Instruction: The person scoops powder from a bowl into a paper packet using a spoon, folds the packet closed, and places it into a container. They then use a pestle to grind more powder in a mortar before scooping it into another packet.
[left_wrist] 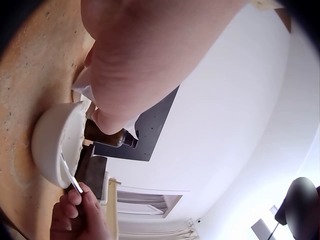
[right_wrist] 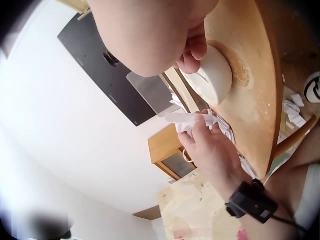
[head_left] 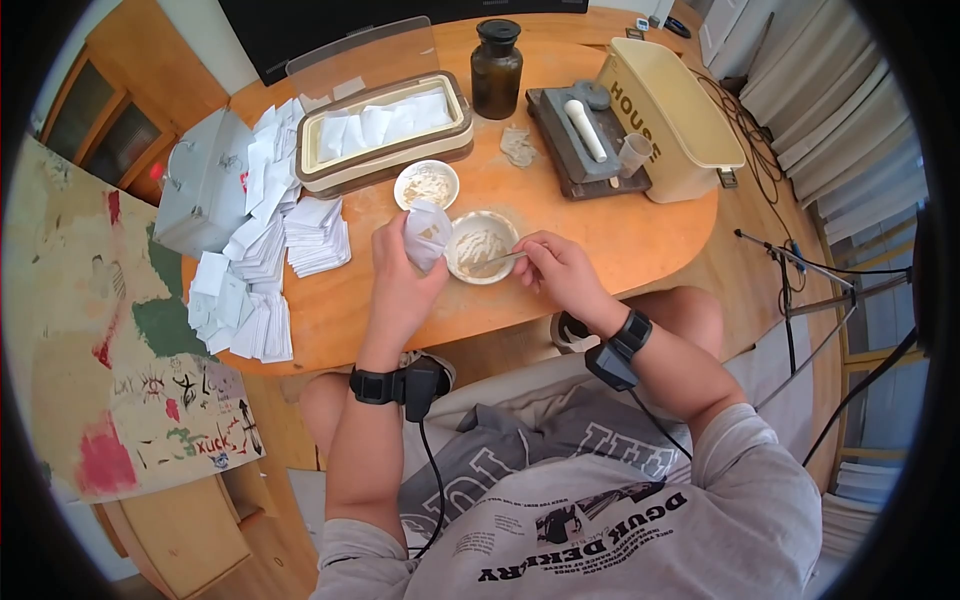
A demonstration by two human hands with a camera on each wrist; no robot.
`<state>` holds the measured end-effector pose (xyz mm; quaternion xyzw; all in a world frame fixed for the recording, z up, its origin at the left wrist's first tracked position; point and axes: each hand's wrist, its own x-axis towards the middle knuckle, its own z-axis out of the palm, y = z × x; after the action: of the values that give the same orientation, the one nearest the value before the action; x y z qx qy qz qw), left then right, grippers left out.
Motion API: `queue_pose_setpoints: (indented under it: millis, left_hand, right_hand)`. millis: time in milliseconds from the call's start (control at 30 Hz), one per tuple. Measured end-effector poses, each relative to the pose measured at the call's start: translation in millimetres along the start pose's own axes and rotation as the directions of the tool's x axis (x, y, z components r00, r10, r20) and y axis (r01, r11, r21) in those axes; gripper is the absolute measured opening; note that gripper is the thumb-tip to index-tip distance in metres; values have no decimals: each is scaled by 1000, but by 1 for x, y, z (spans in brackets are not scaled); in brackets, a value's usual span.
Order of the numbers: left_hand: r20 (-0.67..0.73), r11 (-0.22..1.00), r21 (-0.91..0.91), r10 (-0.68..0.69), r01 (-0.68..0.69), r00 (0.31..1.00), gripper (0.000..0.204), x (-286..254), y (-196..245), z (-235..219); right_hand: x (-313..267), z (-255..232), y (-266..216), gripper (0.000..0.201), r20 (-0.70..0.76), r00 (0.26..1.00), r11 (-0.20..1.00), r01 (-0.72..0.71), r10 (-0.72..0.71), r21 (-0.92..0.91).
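A small white paper packet (head_left: 428, 234) is held upright in my left hand (head_left: 405, 285), at the left rim of a white bowl (head_left: 456, 262) with pale powder inside. My right hand (head_left: 562, 272) pinches a thin metal spatula (head_left: 497, 261), its tip down in that bowl. Behind the packet stands a second small bowl (head_left: 402, 186) with powder. In the left wrist view the spatula (left_wrist: 71, 176) leans over the bowl's rim (left_wrist: 47, 142). The right wrist view shows the packet (right_wrist: 187, 120) between thumb and fingers of my left hand (right_wrist: 212, 152).
Stacks of folded white papers (head_left: 317, 240) lie at the left beside a metal case (head_left: 203, 185). A lidded tray (head_left: 385, 158) of packets, a brown jar (head_left: 496, 75), a dark scale (head_left: 571, 150) with a white pestle (head_left: 585, 131), and a cream bin (head_left: 676, 115) stand farther back.
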<state>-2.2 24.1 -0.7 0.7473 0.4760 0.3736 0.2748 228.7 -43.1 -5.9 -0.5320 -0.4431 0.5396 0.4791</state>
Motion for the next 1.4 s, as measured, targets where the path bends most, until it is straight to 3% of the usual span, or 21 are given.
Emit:
queue_pose_setpoints:
  millis: [33,167,233,367,433,467,533,600,667,733,767,833,900,967,1033,1067,1133,1167,1233,1367,1400]
  left_hand:
    - [7,1000,1,-6,6,1000,67,0,1,0]
    - [14,1000,-2,4,-4,1000,67,0,3,-1]
    - [33,1000,15,8,-9,999,67,1,3,-1]
    - [88,998,54,29,-34,996,67,-1,5,1]
    - [105,998,46,35,-40,994,67,-1,9,2]
    - [123,998,37,38,-43,992,68,-1,11,3]
    - [74,997,37,71,-74,995,67,-1,9,7]
    - [15,995,39,94,-94,996,66,0,-2,10]
    - [-99,885,-457,-144,83,985,67,7,-11,13]
    - [-126,807,-585,-191,83,973,69,7,-10,10]
    - [-146,711,-700,-240,71,960,70,8,-8,8]
    - [-185,805,-592,-171,29,968,72,9,-13,8]
    - [-215,881,-472,-100,-13,972,74,7,-15,7]
    - [-234,984,-164,25,-65,972,74,6,-7,3]
    - [-228,986,-153,23,-59,973,73,6,-8,2]
    - [-222,988,-142,21,-54,975,71,6,-8,3]
    - [-205,992,-120,22,-48,978,70,5,-4,2]
    - [-188,994,-98,23,-42,982,70,5,-2,2]
    - [-198,991,-107,60,-83,978,70,5,-3,5]
    - [-177,994,-22,103,-108,979,71,4,0,2]
    - [-178,994,-21,101,-107,979,71,3,0,1]
  right_hand:
    - [1,-2,1,22,-17,995,989,-93,96,117]
    - [5,-12,1,21,-54,994,967,-75,90,243]
    - [9,-21,-4,20,-85,994,917,-28,68,397]
    - [8,-13,-27,20,-148,987,886,118,-56,448]
    - [1,5,-41,18,-138,949,958,285,-282,2]
    - [-4,8,-44,18,-145,948,958,286,-283,2]
    - [-10,13,-48,18,-15,817,734,509,-576,-450]
    - [-12,9,-49,17,-70,826,767,485,-560,-420]
    - [-11,1,-49,16,-121,835,800,457,-536,-389]
    - [-4,-9,-48,14,20,861,644,395,-508,-656]
    - [-3,-12,-42,14,19,861,644,395,-509,-655]
    - [1,-14,-30,12,147,821,479,456,-552,-750]
    - [-1,-14,-31,11,146,851,512,431,-505,-743]
    - [-4,-12,-36,10,144,879,544,403,-455,-736]
    - [-7,-9,-40,10,128,960,757,274,-248,-593]
    - [-5,-8,-39,10,128,960,757,274,-247,-593]
    - [-2,-6,-38,9,172,876,614,445,-452,-652]
    - [-1,-7,-40,9,173,876,614,445,-451,-652]
    - [3,-9,-49,8,219,827,442,478,-518,-759]
    - [7,-10,-48,10,321,818,383,522,-477,-762]
    - [5,-7,-51,10,310,852,470,498,-421,-729]
